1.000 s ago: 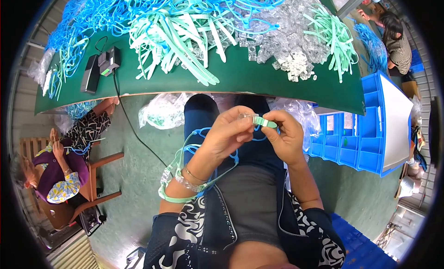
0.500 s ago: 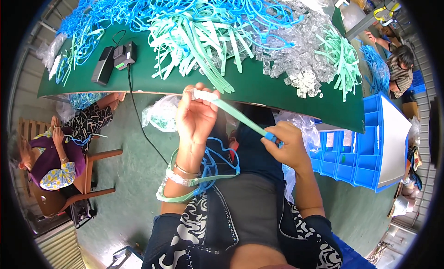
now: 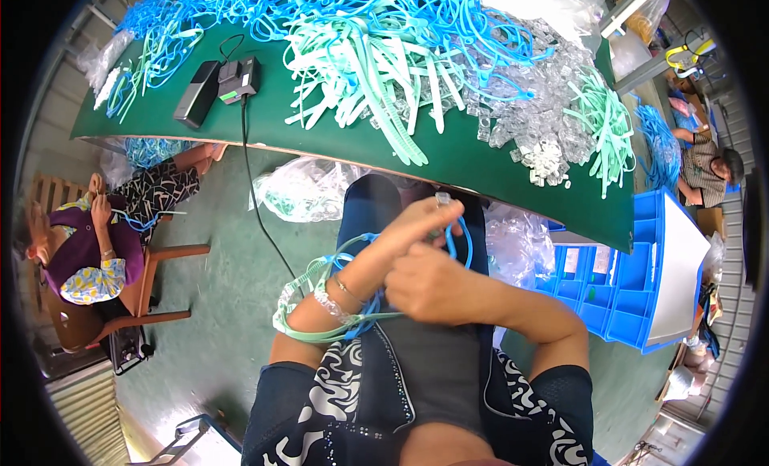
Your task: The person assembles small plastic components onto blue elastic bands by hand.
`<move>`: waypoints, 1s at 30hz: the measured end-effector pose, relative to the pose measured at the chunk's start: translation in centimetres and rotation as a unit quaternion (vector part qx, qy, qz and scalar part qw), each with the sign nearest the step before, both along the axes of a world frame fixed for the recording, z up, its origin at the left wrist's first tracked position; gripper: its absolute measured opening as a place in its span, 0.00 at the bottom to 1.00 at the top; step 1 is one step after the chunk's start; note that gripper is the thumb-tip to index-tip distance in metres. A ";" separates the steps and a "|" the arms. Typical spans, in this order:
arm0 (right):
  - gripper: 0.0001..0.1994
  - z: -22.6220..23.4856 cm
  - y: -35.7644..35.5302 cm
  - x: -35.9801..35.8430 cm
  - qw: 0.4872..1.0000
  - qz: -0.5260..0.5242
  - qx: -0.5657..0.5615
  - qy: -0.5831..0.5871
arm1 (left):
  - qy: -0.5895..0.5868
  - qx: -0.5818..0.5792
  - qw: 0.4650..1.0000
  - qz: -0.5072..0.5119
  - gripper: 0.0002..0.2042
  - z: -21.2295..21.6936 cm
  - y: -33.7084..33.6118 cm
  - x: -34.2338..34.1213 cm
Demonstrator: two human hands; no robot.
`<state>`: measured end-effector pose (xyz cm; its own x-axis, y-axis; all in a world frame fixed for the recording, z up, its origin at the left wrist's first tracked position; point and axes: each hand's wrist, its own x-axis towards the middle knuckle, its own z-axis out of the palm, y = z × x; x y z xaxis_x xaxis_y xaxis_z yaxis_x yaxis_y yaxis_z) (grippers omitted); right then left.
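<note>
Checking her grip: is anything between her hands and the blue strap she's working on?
Nothing visible. The left hand already pinches the blue strap, and the right hand sits just below it, over her lap.

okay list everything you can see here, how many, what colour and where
table: one, green, across the top
blue straps: a heap, far side of table
mint straps: a heap, table middle, more at right
clear clips: a pile, table right
black boxes: two, table left, one cabled
crate: one, blue, right
plastic bag: one, clear, under the table
seated people: two, far left and far right
strap loops: several, blue and mint, over left forearm
left hand: pinching a small clear piece
right hand: fisted beside it
</note>
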<state>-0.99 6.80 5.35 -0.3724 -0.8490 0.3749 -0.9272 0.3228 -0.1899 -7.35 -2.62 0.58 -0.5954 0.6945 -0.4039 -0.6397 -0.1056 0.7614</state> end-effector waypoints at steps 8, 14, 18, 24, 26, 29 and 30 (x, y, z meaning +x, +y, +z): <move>0.30 6.2 3.8 -5.1 0.977 0.036 -0.096 -0.189 | -0.086 0.199 0.963 0.158 0.09 0.6 -3.2 0.4; 0.21 1.2 7.9 -11.9 0.942 -0.323 -0.083 0.037 | -0.053 0.198 0.954 0.219 0.11 2.5 -4.2 0.6; 0.13 -2.9 8.3 -15.4 0.931 -0.333 -0.034 0.145 | 0.003 0.177 0.960 0.216 0.14 2.1 -3.5 0.2; 0.06 -0.8 6.5 -13.2 0.942 -0.263 -0.205 0.038 | 0.014 0.158 0.960 0.232 0.17 1.0 -4.2 0.1; 0.06 0.2 6.1 -10.3 0.936 -0.233 -0.264 0.010 | 0.003 0.161 0.959 0.232 0.17 0.7 -4.2 0.2; 0.07 2.0 6.1 -5.1 0.854 -0.232 -0.411 -0.219 | 0.005 0.144 0.964 0.223 0.18 0.4 -3.8 0.7; 0.07 2.8 6.2 -3.4 0.855 -0.243 -0.401 -0.219 | 0.020 0.125 0.968 0.215 0.19 0.6 -3.4 0.9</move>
<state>-4.39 12.99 8.11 -0.8626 -0.0881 0.4982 -0.5031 0.2534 -0.8262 -6.43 -6.00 1.21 -0.8630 0.4523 -0.2250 -0.4657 -0.5397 0.7013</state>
